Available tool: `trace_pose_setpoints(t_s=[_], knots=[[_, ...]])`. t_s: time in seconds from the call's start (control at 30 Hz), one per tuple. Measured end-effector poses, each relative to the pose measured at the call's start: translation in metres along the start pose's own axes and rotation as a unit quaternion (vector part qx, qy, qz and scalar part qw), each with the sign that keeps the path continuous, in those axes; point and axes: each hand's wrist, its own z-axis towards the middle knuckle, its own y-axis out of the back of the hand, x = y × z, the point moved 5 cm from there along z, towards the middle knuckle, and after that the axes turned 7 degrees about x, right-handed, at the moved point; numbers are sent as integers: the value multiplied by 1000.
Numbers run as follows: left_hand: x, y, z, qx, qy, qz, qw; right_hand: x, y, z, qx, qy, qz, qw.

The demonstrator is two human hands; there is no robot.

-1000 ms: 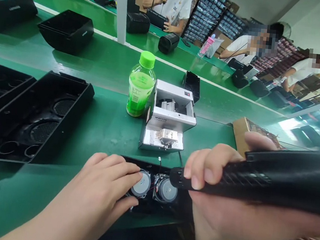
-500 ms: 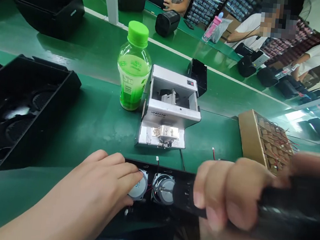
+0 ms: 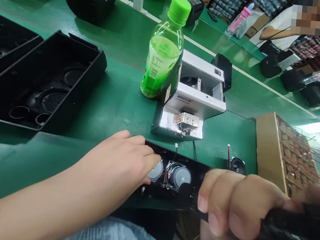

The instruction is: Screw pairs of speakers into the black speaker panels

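Bracing: left hand (image 3: pixel 113 164), fingers spread and not gripping, presses a round silver speaker magnet (image 3: pixel 155 171) in a black plastic speaker housing (image 3: pixel 192 167) just ahead of the palm. Right hand (image 3: pixel 239 207) clenches a black ribbed electric screwdriver (image 3: pixel 293 233), nose just beside the second speaker (image 3: pixel 178 176). Flat, even pressure and a square-held driver suit this.

The white machine (image 3: pixel 207 102) has a dark brand name printed across its sloping front panel. It appears to read "WEIXIN", though the slanted letters are small and slightly unclear. The green-capped bottle (image 3: pixel 164 48) has a label (image 3: pixel 153 72) with dark printed characters running down it, too small and curved to read.
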Motion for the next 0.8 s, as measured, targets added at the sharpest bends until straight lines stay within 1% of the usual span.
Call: trace_pose_setpoints(t_s=[0.03, 0.13, 0.17, 0.23, 0.3, 0.33, 0.4, 0.47, 0.53, 0.6, 0.63, 0.67, 0.73, 0.77, 0.8], knots=[[0, 0, 0, -3, 0, 0, 1000, -2, -1, -2, 1, 4, -15, 1000], [1, 1, 1, -7, 2, 3, 1000, -11, -7, -12, -45, 45, -31, 998], [1, 2, 2, -5, 3, 5, 1000, -15, -9, -16, -65, 54, -29, 996], [0, 2, 4, 10, 5, 7, 1000, -22, -9, -21, -76, 56, -26, 995], [0, 2, 5, 19, 12, 8, 1000, -23, -3, -23, -75, 59, -27, 995], [0, 2, 6, 20, 15, 8, 1000, -23, 2, -22, -68, 50, -29, 996], [0, 3, 6, 17, 20, 6, 1000, -23, 7, -19, -31, 9, -42, 999], [-1, 4, 7, 20, 22, 3, 1000, -21, 5, -15, -7, -14, -57, 998], [-2, 3, 8, 34, 27, 3, 999, -18, -2, -12, -8, 4, -67, 998], [-3, 4, 9, 54, 38, 5, 998, -14, -9, -9, -34, 44, -69, 996], [-3, 4, 10, 65, 43, 6, 997, -12, -11, -8, -36, 53, -71, 995], [-4, 5, 10, 74, 48, 4, 996, -11, -13, -5, -15, 50, -77, 996], [-4, 7, 11, 93, 59, -3, 994, -9, -14, 0, 69, 28, -96, 993], [-4, 8, 11, 102, 62, -7, 993, -8, -14, 2, 119, 8, -111, 987], [-4, 9, 11, 109, 65, -10, 992, -7, -14, 4, 154, -6, -126, 980]])
